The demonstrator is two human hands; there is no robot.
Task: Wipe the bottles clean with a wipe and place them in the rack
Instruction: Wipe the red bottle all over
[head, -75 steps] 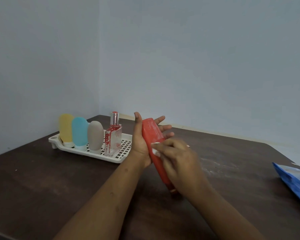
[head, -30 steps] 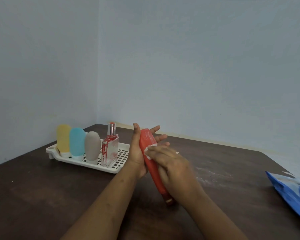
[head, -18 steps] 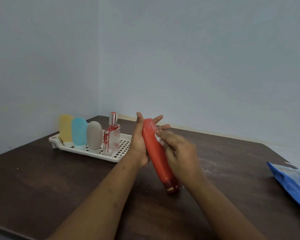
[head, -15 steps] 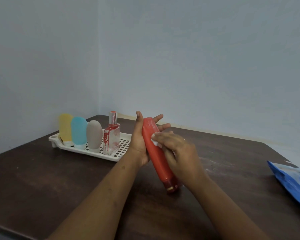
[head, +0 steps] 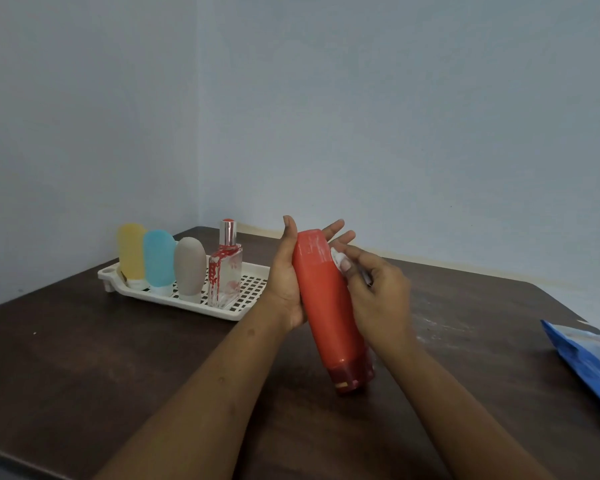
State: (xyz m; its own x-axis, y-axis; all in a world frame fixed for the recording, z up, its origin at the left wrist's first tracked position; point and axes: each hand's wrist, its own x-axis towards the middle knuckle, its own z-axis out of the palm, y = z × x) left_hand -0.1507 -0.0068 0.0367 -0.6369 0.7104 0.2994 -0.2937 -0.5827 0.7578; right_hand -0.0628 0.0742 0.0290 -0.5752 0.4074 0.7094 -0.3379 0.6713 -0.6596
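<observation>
Right grip (head: 378,299): the fingertips pinch a small crumpled white wipe (head: 338,260) against the upper right edge of the red bottle (head: 326,306).
Left grip (head: 284,282): released and flat, with straight fingers backing the bottle from behind and the thumb upright along its left side.
Red bottle: smooth plastic, tall and rounded, held tilted between the hands above the near table (head: 84,358). Pale streaks mark its upper end, and the darker red cap (head: 350,379) is low and near.
Rack (head: 253,284): a white plastic lattice tray, far left of the hands.
In the rack: a yellow bottle (head: 131,251), a blue bottle (head: 159,258) and a grey bottle (head: 189,265), all soft and rounded, then a square glass bottle (head: 226,271) with a silver cap, all upright in a row.
Table: dark wood.
Right edge: a crinkled blue packet (head: 589,358).
Change: half a second earlier the wipe sat on the bottle's front face, and it is now at the right edge. The bottle's tilt is unchanged.
</observation>
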